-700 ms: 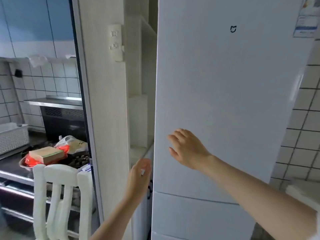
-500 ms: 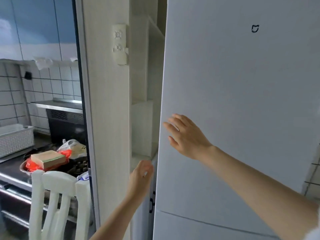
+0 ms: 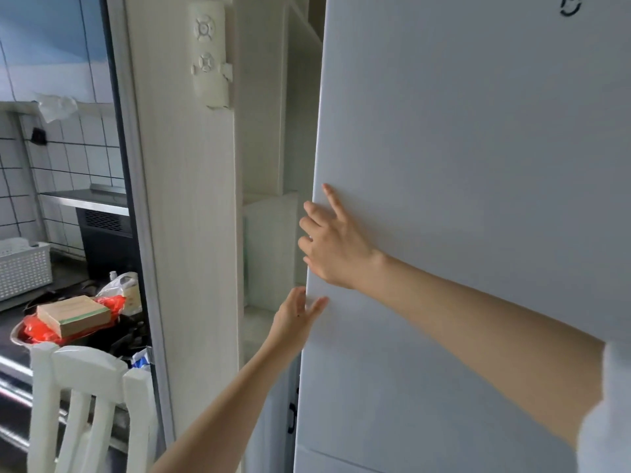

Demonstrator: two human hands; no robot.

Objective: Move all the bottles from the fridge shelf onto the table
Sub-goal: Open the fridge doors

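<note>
Fridge door (image 3: 478, 165): a tall pale panel that filled the right side of the view, shut, with a small dark logo (image 3: 571, 5) near its top and a seam to a lower door near the bottom.
Bottles: none could be seen; the shut door hid whatever stood on the fridge shelf.
Right hand (image 3: 336, 245): lay against the door's left edge at mid height, index finger straight and pointing up along the panel, the other fingers bent toward the edge; whether they hooked round the edge could not be told.
Left hand (image 3: 297, 317): was raised from below to the same edge, just under the right hand, fingers straight and spread, tips touching the door's side, holding nothing.
Wall panel (image 3: 191, 199): pale wood grain, left of the fridge, carried a white remote control (image 3: 208, 52) in a holder.
Shelving niche (image 3: 269, 165): sat between the panel and the fridge.
Chair (image 3: 88, 404): white, its back at the lower left.
Kitchen counter (image 3: 13, 315): beyond the chair, held a cardboard box (image 3: 73, 314) on a red bag (image 3: 116, 303), a white plastic bag (image 3: 123, 285) and a white basket (image 3: 24, 271).
</note>
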